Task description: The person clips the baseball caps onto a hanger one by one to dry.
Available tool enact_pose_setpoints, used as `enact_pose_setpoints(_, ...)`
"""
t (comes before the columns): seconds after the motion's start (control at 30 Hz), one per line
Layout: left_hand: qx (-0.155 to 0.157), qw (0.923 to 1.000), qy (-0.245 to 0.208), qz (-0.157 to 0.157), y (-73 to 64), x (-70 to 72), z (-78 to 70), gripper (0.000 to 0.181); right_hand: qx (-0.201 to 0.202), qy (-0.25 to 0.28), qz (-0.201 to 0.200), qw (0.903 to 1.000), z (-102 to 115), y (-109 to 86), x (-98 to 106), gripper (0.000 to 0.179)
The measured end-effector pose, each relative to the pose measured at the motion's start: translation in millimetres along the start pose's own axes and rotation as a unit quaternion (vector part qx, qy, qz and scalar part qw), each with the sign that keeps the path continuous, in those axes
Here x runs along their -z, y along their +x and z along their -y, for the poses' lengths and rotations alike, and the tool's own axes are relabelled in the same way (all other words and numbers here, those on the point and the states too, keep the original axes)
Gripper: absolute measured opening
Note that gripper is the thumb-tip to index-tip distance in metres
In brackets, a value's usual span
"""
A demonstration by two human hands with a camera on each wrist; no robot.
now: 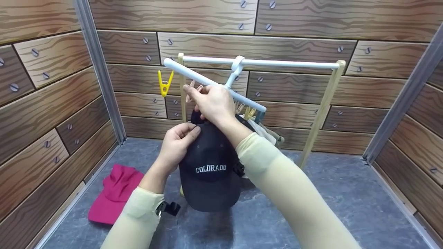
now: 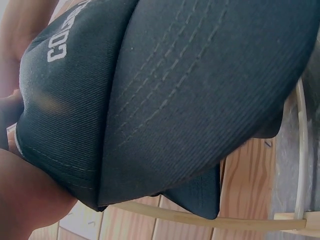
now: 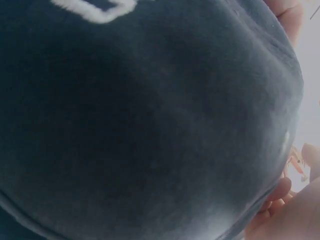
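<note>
Left grip [image 1: 177,144] on cap [image 1: 210,154], right grip [image 1: 217,103] higher

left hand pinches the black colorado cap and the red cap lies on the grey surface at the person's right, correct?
Not quite: the red cap lies at the person's left, as the head view shows. It is on the grey surface, and the left hand does pinch the black Colorado cap.

The COLORADO baseball cap [image 1: 207,148] is matt, finely ribbed cloth with raised thread lettering [image 1: 211,168]. Above it is a smooth plastic hanger [image 1: 193,75]; to its left, a crimson baseball cap [image 1: 119,185] in creased matt cloth.
</note>
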State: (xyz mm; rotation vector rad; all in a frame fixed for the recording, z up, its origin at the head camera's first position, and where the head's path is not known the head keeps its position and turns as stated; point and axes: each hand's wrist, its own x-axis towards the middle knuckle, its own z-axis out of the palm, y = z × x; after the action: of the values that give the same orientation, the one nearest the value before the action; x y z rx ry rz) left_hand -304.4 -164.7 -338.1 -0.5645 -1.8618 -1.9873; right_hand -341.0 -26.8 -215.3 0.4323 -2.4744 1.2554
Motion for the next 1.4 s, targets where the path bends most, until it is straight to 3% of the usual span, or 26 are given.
enact_pose_setpoints(0.3,0.002,1.0,-0.005,0.0,-0.3,1.4,2.7,0.015,0.008,0.005,-0.032,0.9994,-2.1,-1.2,-1.8,0.049)
enact_pose_setpoints(0.57,0.001,1.0,0.001,-0.001,-1.3,1.3,1.5,0.014,0.034,0.022,-0.034,0.9986,-6.9,-6.5,2.3,0.046)
enact_pose_setpoints(0.93,-0.006,0.9999,-0.009,0.011,-3.9,-3.5,0.3,0.014,0.035,0.087,-0.021,0.9954,-16.0,-18.4,14.2,0.042)
enact_pose_setpoints(1.4,-0.002,0.999,-0.026,0.038,-9.4,-9.0,-6.2,0.013,0.058,0.182,-0.001,0.9815,-34.0,-28.9,34.7,0.028)
